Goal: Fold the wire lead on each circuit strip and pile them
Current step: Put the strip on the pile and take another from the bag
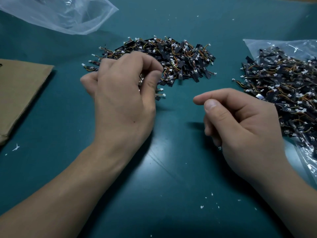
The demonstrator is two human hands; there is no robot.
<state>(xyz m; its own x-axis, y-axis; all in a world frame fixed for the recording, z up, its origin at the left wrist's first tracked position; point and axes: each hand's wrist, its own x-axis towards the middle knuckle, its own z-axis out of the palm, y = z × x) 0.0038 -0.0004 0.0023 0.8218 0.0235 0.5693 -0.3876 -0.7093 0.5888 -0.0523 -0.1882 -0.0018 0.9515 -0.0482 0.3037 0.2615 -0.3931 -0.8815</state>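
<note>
A heap of small black circuit strips [180,59] with orange-yellow wire leads and white plugs lies at the centre back of the teal table. My left hand [123,93] hovers at the heap's near-left edge, its fingers curled round a bundle of strips [158,95] whose white plugs stick out to the right below the thumb. My right hand [240,121] is apart from it at the right, fingers loosely curled, holding nothing. A second mass of strips [281,90] lies on a clear plastic bag at the right edge.
A flat piece of brown cardboard [18,90] lies at the left edge. A crumpled clear plastic bag [60,14] sits at the back left. Small white crumbs [202,206] dot the teal table [163,169].
</note>
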